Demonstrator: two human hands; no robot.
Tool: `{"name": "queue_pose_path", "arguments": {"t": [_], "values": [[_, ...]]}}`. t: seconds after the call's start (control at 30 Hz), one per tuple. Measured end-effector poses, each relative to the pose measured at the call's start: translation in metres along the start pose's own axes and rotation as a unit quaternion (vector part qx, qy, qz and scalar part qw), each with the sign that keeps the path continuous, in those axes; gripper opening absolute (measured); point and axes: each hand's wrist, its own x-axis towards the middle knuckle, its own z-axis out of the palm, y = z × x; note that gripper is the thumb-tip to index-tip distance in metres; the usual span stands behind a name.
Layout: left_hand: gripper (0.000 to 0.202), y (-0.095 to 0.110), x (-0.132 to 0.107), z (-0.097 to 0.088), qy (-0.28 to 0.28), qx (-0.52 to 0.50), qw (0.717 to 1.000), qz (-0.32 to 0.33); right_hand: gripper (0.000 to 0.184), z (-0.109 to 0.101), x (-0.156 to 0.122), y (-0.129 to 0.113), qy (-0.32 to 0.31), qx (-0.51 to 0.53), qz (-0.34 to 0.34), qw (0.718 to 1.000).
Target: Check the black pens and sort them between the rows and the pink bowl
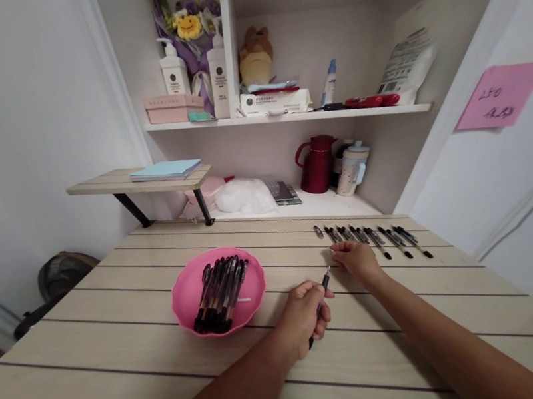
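My left hand [301, 317] is closed around a black pen [326, 279], its bare metal point aimed up and away from me. Just beyond that point, my right hand [357, 261] pinches with thumb and fingertips; a tiny pale bit shows there, too small to name. To the left stands a scalloped pink bowl [180, 307] with several capped pens [221, 293] and a small white strip [244, 299] inside. Beyond my right hand, several black pens [394, 241] lie side by side in a slanting row. A loose dark cap [318, 232] lies at its left end.
Blue paper [165, 169] rests on a small raised shelf [97, 183] at the back left. Behind the slatted table [115, 331] are a white plastic bag [244, 196], a red jug [317, 164] and a pale bottle [353, 169]. A cubby shelf [334, 112] overhangs them.
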Motion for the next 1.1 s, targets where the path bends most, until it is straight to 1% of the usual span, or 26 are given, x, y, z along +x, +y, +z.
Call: {"name": "queue_pose_path", "arguments": {"t": [0.07, 0.17, 0.3, 0.37, 0.47, 0.53, 0.73, 0.9, 0.97, 1.03, 1.1], "values": [[0.025, -0.001, 0.001, 0.0, 0.002, -0.002, 1.0, -0.006, 0.013, 0.001, 0.011, -0.004, 0.005, -0.061, -0.015, 0.998], [0.027, -0.002, 0.002, -0.001, 0.004, -0.005, 1.0, -0.01, 0.013, 0.003, 0.025, -0.011, 0.006, -0.157, -0.035, 0.987], [0.028, -0.004, 0.004, -0.001, 0.004, -0.011, 1.0, -0.015, 0.014, 0.008, 0.034, -0.015, -0.001, -0.247, -0.04, 0.968], [0.027, -0.004, 0.004, -0.001, 0.005, -0.011, 1.0, -0.017, 0.015, 0.011, 0.036, -0.015, -0.009, -0.304, -0.046, 0.952], [0.025, -0.003, 0.004, 0.0, 0.009, -0.01, 1.0, -0.02, 0.021, 0.015, 0.038, -0.016, -0.02, -0.402, -0.059, 0.914], [0.024, -0.003, 0.003, 0.001, 0.009, -0.011, 1.0, -0.019, 0.023, 0.017, 0.04, -0.016, -0.023, -0.429, -0.062, 0.901], [0.024, -0.003, 0.004, 0.0, 0.005, -0.012, 1.0, -0.02, 0.025, 0.019, 0.042, -0.016, -0.026, -0.437, -0.06, 0.897], [0.025, -0.005, 0.004, -0.001, 0.006, -0.013, 1.0, -0.017, 0.025, 0.014, 0.038, -0.019, -0.015, -0.427, -0.07, 0.901], [0.028, -0.006, 0.004, -0.001, 0.01, -0.025, 0.999, -0.017, 0.025, 0.009, 0.032, -0.021, -0.007, -0.407, -0.077, 0.91], [0.031, -0.008, 0.005, -0.001, 0.014, -0.054, 0.998, -0.005, 0.024, 0.003, 0.02, -0.023, -0.013, -0.359, -0.087, 0.929], [0.032, -0.008, 0.007, 0.0, 0.015, -0.111, 0.993, 0.021, 0.025, -0.003, 0.0, -0.024, -0.055, -0.263, -0.091, 0.959]]}}
